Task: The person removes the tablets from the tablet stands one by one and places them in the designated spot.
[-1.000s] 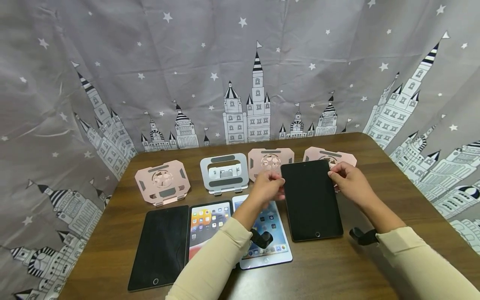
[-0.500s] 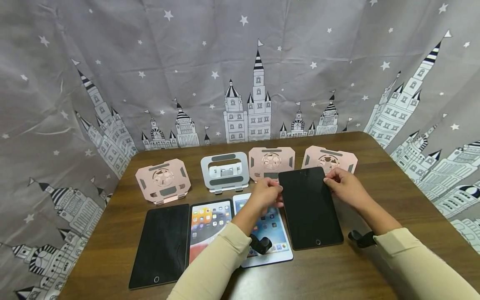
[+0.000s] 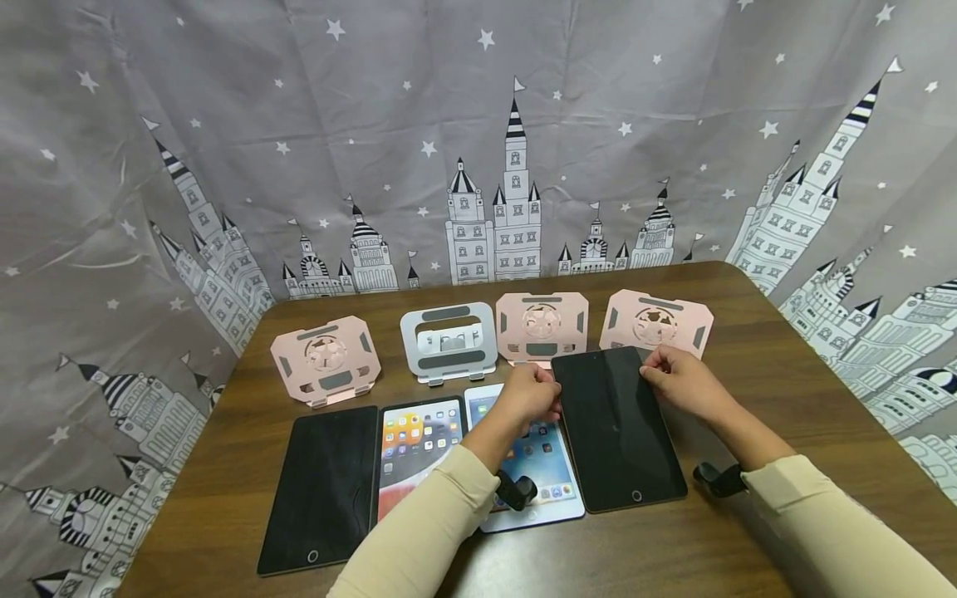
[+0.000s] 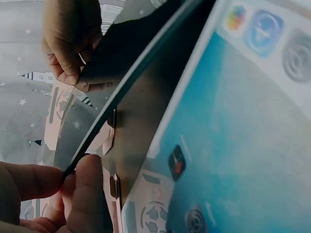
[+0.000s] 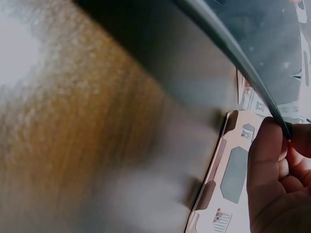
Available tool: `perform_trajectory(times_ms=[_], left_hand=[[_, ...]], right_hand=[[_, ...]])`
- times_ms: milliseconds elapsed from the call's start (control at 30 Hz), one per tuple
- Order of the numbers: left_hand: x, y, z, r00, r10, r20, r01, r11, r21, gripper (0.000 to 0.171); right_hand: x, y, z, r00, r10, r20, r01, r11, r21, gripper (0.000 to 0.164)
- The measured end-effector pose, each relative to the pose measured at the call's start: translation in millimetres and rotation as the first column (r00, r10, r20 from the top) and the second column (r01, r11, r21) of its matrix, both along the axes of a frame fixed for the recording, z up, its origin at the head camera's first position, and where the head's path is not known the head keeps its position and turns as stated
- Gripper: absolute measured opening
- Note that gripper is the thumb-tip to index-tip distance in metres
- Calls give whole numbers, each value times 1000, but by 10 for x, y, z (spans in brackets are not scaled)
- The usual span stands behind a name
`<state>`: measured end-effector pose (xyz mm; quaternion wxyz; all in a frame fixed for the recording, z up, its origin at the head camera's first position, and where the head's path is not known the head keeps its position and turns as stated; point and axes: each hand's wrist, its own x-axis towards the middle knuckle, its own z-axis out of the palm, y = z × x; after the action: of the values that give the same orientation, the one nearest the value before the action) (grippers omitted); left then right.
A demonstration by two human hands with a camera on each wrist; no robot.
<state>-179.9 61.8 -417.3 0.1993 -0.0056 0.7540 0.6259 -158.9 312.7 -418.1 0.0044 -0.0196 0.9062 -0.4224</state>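
Both hands pinch a black-screened tablet point(image 3: 619, 432) by its far corners in the head view. My left hand point(image 3: 529, 394) has thumb and fingers on its left edge; the left wrist view shows that pinch at the tablet's corner point(image 4: 80, 154). On the opposite edge my right hand point(image 3: 680, 380) grips the other corner, its thumb and fingers point(image 5: 265, 160) closing on the thin rim in the right wrist view. The tablet's far end is tilted up off the wooden table, its near end low by the tabletop. Partly under my left arm lies a white tablet point(image 3: 549, 465) with a lit blue screen.
Further left lie a tablet with a colourful lit screen point(image 3: 419, 448) and another dark tablet point(image 3: 321, 490). Behind them stand a grey tablet stand point(image 3: 449, 363) and pink stands point(image 3: 326, 357), point(image 3: 542, 326), point(image 3: 656, 321). A grey patterned curtain point(image 3: 336, 124) hangs behind the wooden table point(image 3: 777, 365).
The held tablet's far end has come down toward the table, and both hands have lowered with it. More of the right pink stand shows now.
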Motion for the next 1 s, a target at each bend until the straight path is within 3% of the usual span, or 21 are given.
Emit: perform_trajectory(times_ms=[200,333,433,667,1000], left_hand=[[-7,-11,-72,992,-65,-111,43,981,-190,18],[-8,-24,-117,961,-131,-243,42,939,-341,28],[-1,-27,-130,939,-164,-301,25,908,-417,35],[-2,-8,-135,926,-196,-324,13,872,-490,44],[-12,10,-132,932,-201,-303,6,841,-541,46]], right_hand=[[-6,-21,-59,998,4,60,-4,1000,0,11],[-16,-45,-99,995,27,91,-28,1000,11,10],[-23,-58,-120,993,49,108,-53,998,35,9],[-32,-69,-131,990,68,125,-78,994,75,9],[-15,-52,-140,987,72,145,-85,993,84,12]])
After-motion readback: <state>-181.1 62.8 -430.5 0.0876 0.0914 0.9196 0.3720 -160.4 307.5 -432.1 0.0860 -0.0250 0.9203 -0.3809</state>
